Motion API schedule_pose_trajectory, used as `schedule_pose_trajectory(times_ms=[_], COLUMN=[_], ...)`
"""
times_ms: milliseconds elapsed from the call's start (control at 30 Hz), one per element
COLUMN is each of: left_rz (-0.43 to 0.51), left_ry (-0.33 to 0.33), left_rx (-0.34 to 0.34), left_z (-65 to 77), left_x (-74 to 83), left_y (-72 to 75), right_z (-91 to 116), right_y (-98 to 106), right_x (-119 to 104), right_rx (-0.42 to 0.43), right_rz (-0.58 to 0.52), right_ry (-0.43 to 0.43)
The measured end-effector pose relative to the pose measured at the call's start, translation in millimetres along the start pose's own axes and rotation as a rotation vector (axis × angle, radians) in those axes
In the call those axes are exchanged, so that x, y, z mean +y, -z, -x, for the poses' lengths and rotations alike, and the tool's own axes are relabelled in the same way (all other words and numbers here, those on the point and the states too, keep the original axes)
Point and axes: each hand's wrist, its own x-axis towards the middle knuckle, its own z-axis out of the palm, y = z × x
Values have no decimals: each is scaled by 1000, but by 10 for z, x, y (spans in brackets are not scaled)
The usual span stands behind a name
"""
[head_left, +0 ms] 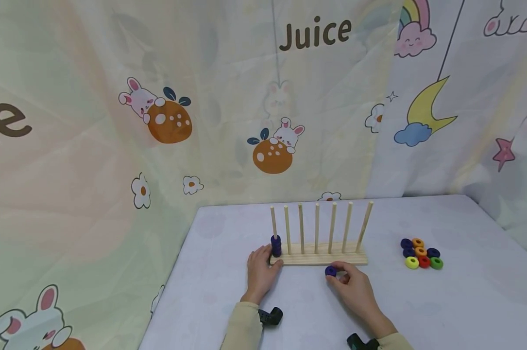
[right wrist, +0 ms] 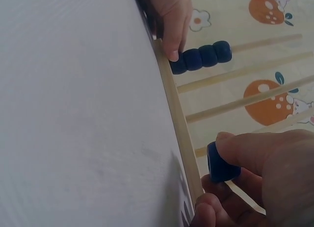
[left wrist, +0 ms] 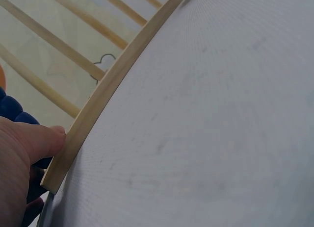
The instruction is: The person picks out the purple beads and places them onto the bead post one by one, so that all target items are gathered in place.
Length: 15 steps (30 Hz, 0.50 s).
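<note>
A wooden peg rack (head_left: 319, 260) stands on the table with a row of upright pegs. Several dark blue beads (head_left: 276, 246) are stacked on its leftmost peg; the other pegs are bare. My left hand (head_left: 261, 273) grips the left end of the base, thumb on the front edge beside the stack, the other fingers partly hidden behind. In front of the rack, right of its middle, my right hand (head_left: 356, 288) pinches one dark blue bead (right wrist: 222, 163) between thumb and fingers. In the right wrist view that bead overlaps the pegs.
To the right of the rack lies a loose group of beads: dark blue ones (head_left: 433, 253), orange ones (head_left: 418, 242), a yellow one (head_left: 412, 262), a red one (head_left: 424, 262) and a green one (head_left: 436, 263). Behind the white table (head_left: 473, 301) hangs a printed cloth (head_left: 228, 97).
</note>
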Motion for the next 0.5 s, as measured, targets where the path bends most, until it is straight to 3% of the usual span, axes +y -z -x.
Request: schedule_pose_trajectory(times_ms=[500], left_rz=[-3], left_ry=[3], left_rx=[-10], left_z=[-2], left_x=[19], left_y=[19], right_z=[35], right_y=[-40], right_x=[-58], right_rx=[-33], right_rz=[-36], right_ry=[12])
